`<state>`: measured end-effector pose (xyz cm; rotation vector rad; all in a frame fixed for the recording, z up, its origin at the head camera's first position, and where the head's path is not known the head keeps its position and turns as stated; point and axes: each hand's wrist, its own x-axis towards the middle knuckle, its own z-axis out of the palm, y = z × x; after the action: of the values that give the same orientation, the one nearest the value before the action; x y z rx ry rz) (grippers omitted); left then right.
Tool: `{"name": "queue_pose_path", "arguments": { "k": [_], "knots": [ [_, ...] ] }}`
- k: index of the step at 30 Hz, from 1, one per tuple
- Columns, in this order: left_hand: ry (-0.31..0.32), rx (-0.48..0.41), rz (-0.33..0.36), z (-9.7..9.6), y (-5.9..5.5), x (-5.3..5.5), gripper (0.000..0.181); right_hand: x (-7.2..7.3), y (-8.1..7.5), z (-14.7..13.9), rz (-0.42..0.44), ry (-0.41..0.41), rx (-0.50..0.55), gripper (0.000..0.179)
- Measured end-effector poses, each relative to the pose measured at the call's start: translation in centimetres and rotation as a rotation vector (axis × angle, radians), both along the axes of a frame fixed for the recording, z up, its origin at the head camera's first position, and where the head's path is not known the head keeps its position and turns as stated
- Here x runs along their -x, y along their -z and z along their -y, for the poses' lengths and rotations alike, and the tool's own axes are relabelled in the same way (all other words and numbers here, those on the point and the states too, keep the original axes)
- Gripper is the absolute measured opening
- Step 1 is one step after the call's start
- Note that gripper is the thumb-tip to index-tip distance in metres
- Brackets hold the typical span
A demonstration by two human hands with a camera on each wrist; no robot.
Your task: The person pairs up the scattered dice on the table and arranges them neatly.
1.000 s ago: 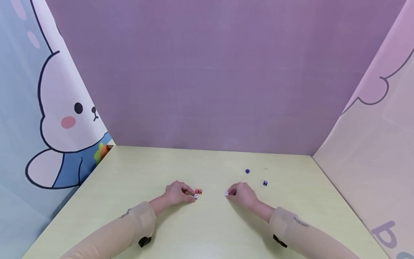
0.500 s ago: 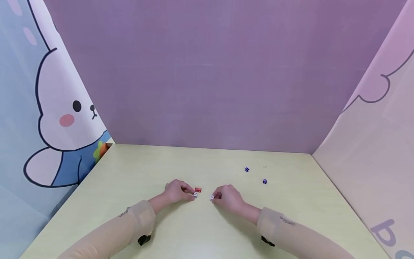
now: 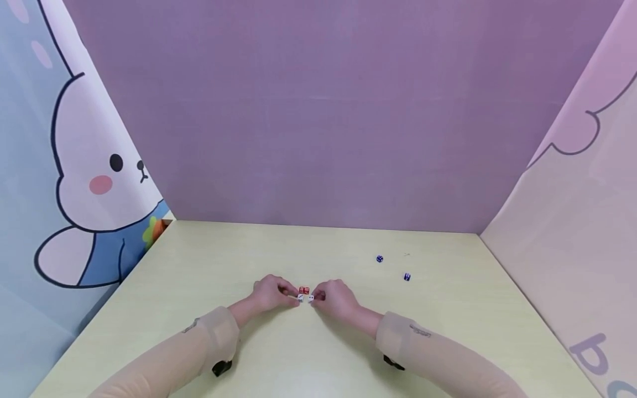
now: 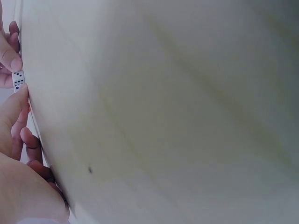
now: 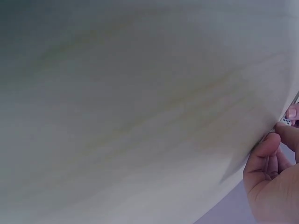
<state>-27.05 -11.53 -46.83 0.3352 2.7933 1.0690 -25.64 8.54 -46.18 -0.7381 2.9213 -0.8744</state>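
Note:
In the head view, my left hand (image 3: 271, 293) pinches a white die (image 3: 301, 298) between thumb and finger, close to the tabletop. Facing it, my right hand (image 3: 335, 299) pinches another white die (image 3: 311, 298), with a narrow gap between the two. Two red dice (image 3: 304, 290) sit side by side just behind the white ones. The left wrist view catches white dice (image 4: 18, 77) between the fingertips of both hands. At the right edge of the right wrist view, a white die (image 5: 287, 122) shows, partly hidden by fingers.
Two dark blue dice lie apart on the pale table (image 3: 224, 249): one die (image 3: 380, 258) farther back, the other die (image 3: 407, 277) nearer and to the right. A purple backdrop (image 3: 318, 121) stands behind, with printed cloth panels on both sides.
My right hand has moved left with its white die, up close to the die in my left hand. The left hand stays in place beside the red dice.

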Motion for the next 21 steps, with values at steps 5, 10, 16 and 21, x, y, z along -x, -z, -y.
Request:
{"name": "queue_pose_path", "arguments": {
  "k": [5, 10, 16, 21],
  "knots": [
    [-0.002, 0.006, -0.004, -0.10, -0.12, -0.09, 0.017, 0.01, -0.02, 0.57, -0.009, -0.010, 0.014, 0.011],
    [0.007, 0.001, -0.010, -0.17, -0.29, -0.13, 0.016, -0.01, -0.09, 0.78, -0.019, -0.012, 0.011, 0.011],
    [0.004, -0.001, -0.012, -0.15, -0.19, -0.10, 0.017, -0.01, -0.14, 0.76, -0.006, -0.021, 0.031, 0.012],
    [0.006, -0.002, -0.011, -0.06, -0.05, -0.06, 0.017, -0.01, -0.19, -0.05, 0.018, -0.029, 0.071, 0.014]
  ]
}}
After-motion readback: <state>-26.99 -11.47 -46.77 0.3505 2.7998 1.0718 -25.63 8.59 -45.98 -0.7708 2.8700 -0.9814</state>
